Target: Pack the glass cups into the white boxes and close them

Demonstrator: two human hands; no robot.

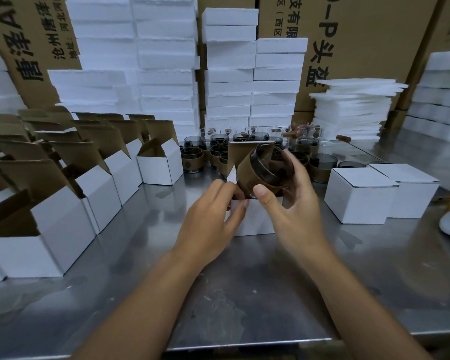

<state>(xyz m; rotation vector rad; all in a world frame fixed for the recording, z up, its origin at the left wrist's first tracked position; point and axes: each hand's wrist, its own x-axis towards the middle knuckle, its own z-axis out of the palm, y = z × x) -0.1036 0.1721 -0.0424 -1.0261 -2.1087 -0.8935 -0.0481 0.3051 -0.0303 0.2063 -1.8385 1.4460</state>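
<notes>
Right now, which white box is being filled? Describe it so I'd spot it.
On the steel table, look at the middle, between the open boxes at left and two closed boxes at right. The lone box stands apart, lid raised; the left hand grips its edge and the right hand holds a tilted glass cup above it.

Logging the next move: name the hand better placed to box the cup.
Right: the right hand grips the glass cup above the open white box, which the left hand holds.
</notes>
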